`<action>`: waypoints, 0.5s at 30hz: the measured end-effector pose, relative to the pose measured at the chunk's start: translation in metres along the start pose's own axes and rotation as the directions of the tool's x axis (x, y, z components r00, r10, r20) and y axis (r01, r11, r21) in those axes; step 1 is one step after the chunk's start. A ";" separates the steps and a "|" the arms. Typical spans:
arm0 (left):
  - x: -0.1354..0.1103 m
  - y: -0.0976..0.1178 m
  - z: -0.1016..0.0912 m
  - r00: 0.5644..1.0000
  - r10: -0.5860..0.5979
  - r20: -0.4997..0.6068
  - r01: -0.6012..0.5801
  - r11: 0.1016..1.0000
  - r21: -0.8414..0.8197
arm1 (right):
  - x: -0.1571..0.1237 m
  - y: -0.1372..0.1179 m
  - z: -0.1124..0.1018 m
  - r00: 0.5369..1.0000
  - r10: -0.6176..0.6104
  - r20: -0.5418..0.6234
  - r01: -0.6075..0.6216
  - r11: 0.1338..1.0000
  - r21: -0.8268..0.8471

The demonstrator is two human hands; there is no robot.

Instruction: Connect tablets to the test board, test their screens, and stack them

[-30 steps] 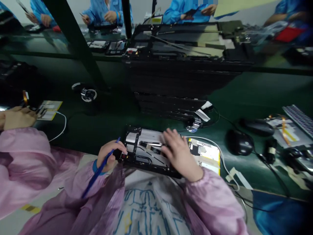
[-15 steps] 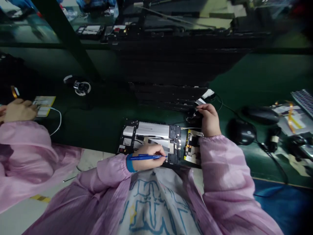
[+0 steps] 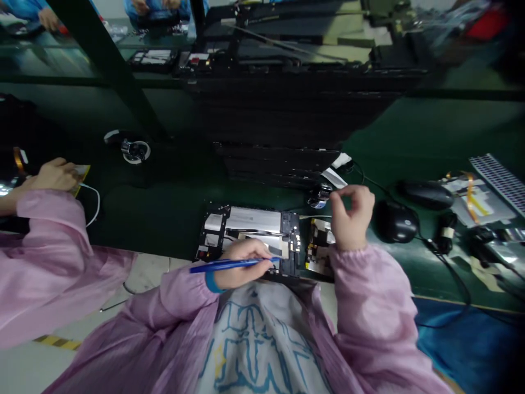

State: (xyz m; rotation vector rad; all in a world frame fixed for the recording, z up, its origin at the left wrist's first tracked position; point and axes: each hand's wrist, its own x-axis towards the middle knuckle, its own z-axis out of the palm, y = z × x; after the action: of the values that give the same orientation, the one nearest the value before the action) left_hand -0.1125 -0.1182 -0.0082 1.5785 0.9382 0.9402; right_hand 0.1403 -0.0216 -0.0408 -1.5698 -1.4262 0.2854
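Observation:
An opened tablet chassis (image 3: 246, 224) with silver shielding lies on the green mat at the table's near edge. My left hand (image 3: 241, 265) rests on its near side, closed around a blue pen-like tool (image 3: 223, 266) that points right. My right hand (image 3: 350, 216) is raised just right of the chassis, over a small yellow-edged board (image 3: 318, 249). Its fingers are pinched together on something too small to make out. A small roll or metal part (image 3: 319, 196) sits just left of the fingertips.
A stack of black trays (image 3: 283, 142) stands behind the chassis. Two black mice (image 3: 396, 221) and cables lie to the right, with flex parts (image 3: 471, 197) beyond. A co-worker's hand (image 3: 57, 175) and pink sleeve are at the left. A tape roll (image 3: 133, 149) sits at the back left.
My left hand moved from the chassis's left end to its near side with the pen. My right hand left the chassis, reached toward the small roll, then lifted back, pinched.

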 end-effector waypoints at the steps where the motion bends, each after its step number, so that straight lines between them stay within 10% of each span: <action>1: -0.004 0.002 -0.011 0.996 0.011 -0.084 -0.012 1.000 -0.019 | -0.012 -0.008 -0.007 0.998 -0.029 0.051 0.031 0.999 -0.036; 6: -0.025 -0.009 -0.072 0.856 0.016 -0.517 0.173 0.933 0.315 | -0.087 -0.015 -0.027 0.859 -0.138 0.492 0.375 0.824 -0.424; 11: -0.046 -0.034 -0.090 0.878 -0.148 -0.455 0.319 0.890 0.326 | -0.122 0.006 -0.017 0.750 -0.247 0.614 0.489 0.832 -0.262; 15: -0.058 -0.034 -0.082 0.873 -0.099 -0.478 0.220 0.953 0.206 | -0.139 0.003 -0.017 0.795 -0.192 0.576 0.303 0.948 -0.103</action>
State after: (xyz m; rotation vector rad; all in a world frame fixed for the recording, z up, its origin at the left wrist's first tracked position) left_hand -0.2136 -0.1352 -0.0346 1.4779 1.5584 1.1371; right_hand 0.1142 -0.1499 -0.0911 -1.4847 -2.1578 0.4929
